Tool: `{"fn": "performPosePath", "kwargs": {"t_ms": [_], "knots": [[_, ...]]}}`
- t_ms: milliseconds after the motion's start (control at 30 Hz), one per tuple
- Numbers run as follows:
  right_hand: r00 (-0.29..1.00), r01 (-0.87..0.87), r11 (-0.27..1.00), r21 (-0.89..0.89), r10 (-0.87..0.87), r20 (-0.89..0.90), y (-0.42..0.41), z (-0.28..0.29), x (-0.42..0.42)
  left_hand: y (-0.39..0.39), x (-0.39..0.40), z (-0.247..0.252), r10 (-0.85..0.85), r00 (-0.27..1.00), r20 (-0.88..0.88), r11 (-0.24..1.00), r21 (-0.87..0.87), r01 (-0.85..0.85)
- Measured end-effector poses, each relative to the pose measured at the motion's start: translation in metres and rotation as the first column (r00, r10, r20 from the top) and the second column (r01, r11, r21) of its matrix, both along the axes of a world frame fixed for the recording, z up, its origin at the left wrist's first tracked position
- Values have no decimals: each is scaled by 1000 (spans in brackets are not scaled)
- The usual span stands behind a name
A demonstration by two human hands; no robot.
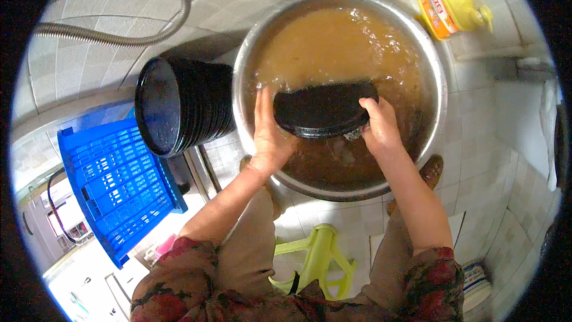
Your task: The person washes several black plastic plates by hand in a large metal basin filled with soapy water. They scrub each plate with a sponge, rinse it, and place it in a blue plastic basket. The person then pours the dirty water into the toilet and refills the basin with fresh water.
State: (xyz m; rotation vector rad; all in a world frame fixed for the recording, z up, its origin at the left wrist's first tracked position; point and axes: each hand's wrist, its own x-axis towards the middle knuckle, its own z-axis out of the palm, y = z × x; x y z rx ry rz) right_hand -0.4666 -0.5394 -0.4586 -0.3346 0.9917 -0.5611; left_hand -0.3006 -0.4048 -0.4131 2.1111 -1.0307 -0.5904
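Both my hands hold a round black dish or tray [326, 105], tilted and partly in the brown water of a large metal basin [440, 76]. My left hand [273, 141] is pressed against its left edge, fingers pointing up. With thumb over the rim, my right hand [380, 123] grips the right side. Something pale and rough shows under the dish near the right fingers; I cannot tell what it is. Left of the basin leans a long stack of round black trays [196, 103].
A blue plastic crate [120, 188] stands at the left, below a flexible metal hose [178, 13] by the wall. A yellow detergent jug [451, 0] is beyond the basin at the upper right. A lime-green plastic stool [319, 250] is between my legs on the tiled floor.
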Motion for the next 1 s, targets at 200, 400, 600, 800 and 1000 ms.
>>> {"fn": "performPosePath", "kwargs": {"t_ms": [200, 400, 600, 800, 1000], "knots": [[996, 13, 1000, 9, -14, 85, -3, 11, -4, 5, 23, -4, 309, -211, -927, 815, 373, -444], [824, -509, 799, -319, 345, -450, -2, -9, -12, -11, 29, -31, 345, -193, -918, 754, 394, -525], [404, -899, 250, -358, 162, -900, -21, 16, -26, 2, 27, -16, 332, 21, -943, 806, 272, -525], [648, -738, -126, -663, 138, -749, 41, 21, 23, 4, 30, -7, 202, -104, -974, 890, 227, -396], [472, -868, -133, -478, 72, -879, 16, -30, 44, -1, 30, -5, 163, -96, -982, 916, 187, -356]]}}
